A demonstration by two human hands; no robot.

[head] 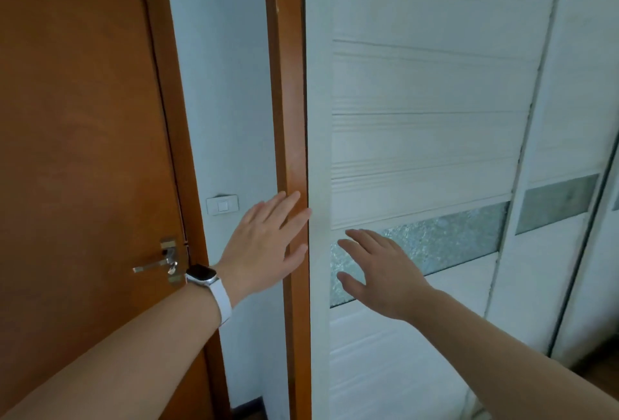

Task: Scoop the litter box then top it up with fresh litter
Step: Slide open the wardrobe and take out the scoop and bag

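No litter box, scoop or litter is in view. Both of my hands are raised in front of a white sliding door point(428, 138) with ribbed panels and a frosted glass strip. My left hand point(268, 245), with a white-strapped watch on the wrist, has straight spread fingers over the orange wooden frame post point(288, 101) at the door's left edge. My right hand point(378, 268) is flat with spread fingers in front of the frosted glass strip point(449, 235). Neither hand holds anything.
An orange-brown wooden door point(77, 151) with a metal lever handle point(157, 263) stands at the left. A white wall switch point(222, 205) sits on the pale wall between door and post. A second white sliding panel point(562, 185) is at the right.
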